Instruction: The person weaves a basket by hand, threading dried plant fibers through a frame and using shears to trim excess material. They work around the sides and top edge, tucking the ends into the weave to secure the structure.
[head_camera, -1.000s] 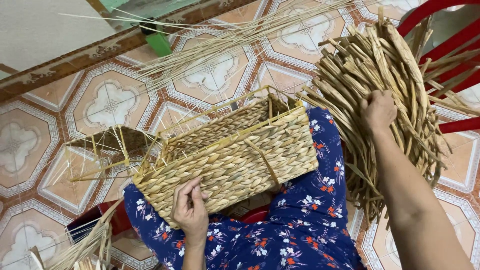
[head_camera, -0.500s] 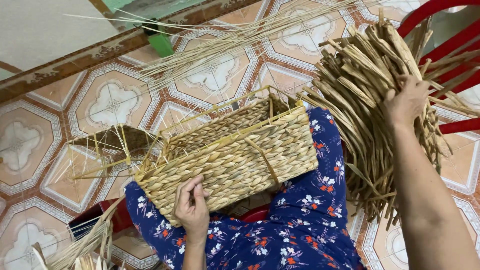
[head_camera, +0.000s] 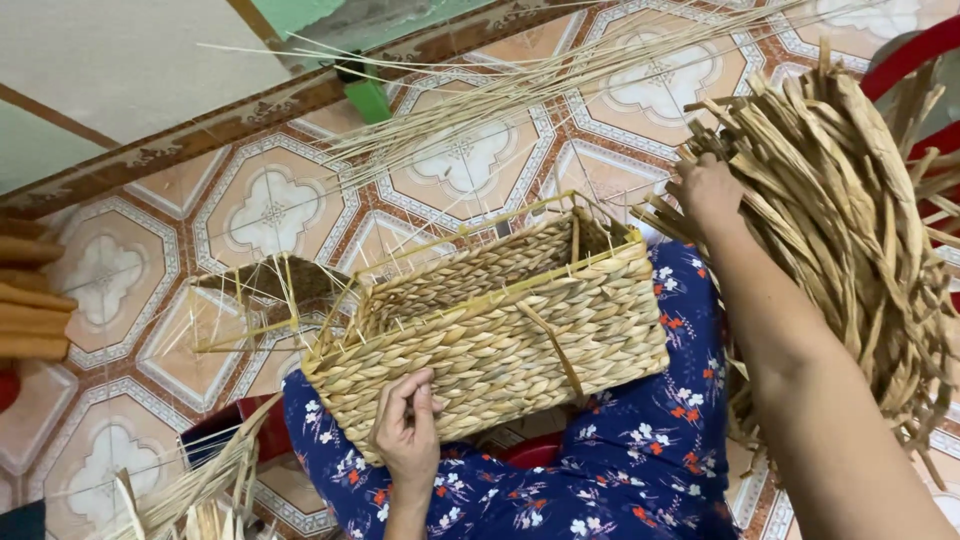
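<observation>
Seated over a patterned tile floor (head_camera: 250, 215), a person steadies a half-woven rectangular basket (head_camera: 500, 330) on a lap covered in dark blue floral cloth (head_camera: 640, 450). The left hand (head_camera: 408, 430) rests against the basket's near wall close to its lower left corner, fingers curled and pressed onto the braided weave; its grip lies flat on the wall rather than closed around anything. The right hand (head_camera: 705, 190) reaches away to the far right, into a thick bundle of flat dried straw strands (head_camera: 850, 200) leaning beside a red chair (head_camera: 915, 55). Its fingers are buried among the strand ends, so whether that grip has closed on a single strand cannot be told.

By the look of it, the step in hand is drawing fresh weaving material from the bundle while the basket is held in place. The basket's rim is unfinished, with a yellow frame and thin uprights standing clear of the last woven row. The next move would call for singling out one strand without dragging its neighbours, then bringing it across to the open rim.

Basket and bundle sit just beside one another, the basket's far right corner near the right wrist. Loose thin reeds (head_camera: 520, 85) fan across the floor beyond, and a second small frame (head_camera: 265, 290) lies to the basket's left.
</observation>
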